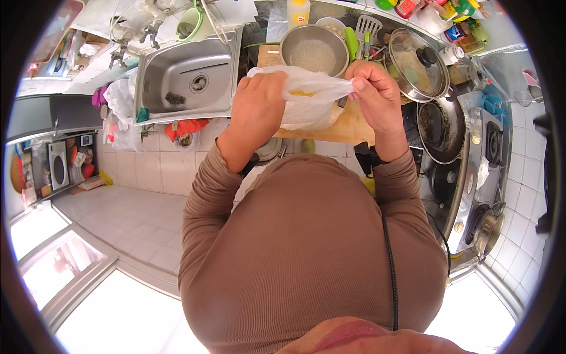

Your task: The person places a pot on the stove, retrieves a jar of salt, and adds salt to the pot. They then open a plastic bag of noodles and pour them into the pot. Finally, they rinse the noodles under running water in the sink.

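Note:
Between my hands a thin white plastic bag [309,104] is stretched over the wooden cutting board [325,134]. My left hand [261,108] grips the bag's left side, its fingers curled out of sight. At the right, my right hand [376,95] pinches a gathered corner of the bag between thumb and fingers. Something yellow shows through the bag's opening; I cannot tell what it is. Just behind the bag stands a steel bowl [315,49] with pale, cloudy contents. Part of a knife [342,101] shows beside the bag, the rest being hidden.
On the left is a steel sink [190,84] with a dark scrubber in it. A glass-lidded pot [418,66] and a black frying pan [441,130] stand to the right, near the gas stove [475,177]. Behind the bowl are a slotted turner [368,27] and a bottle [298,13].

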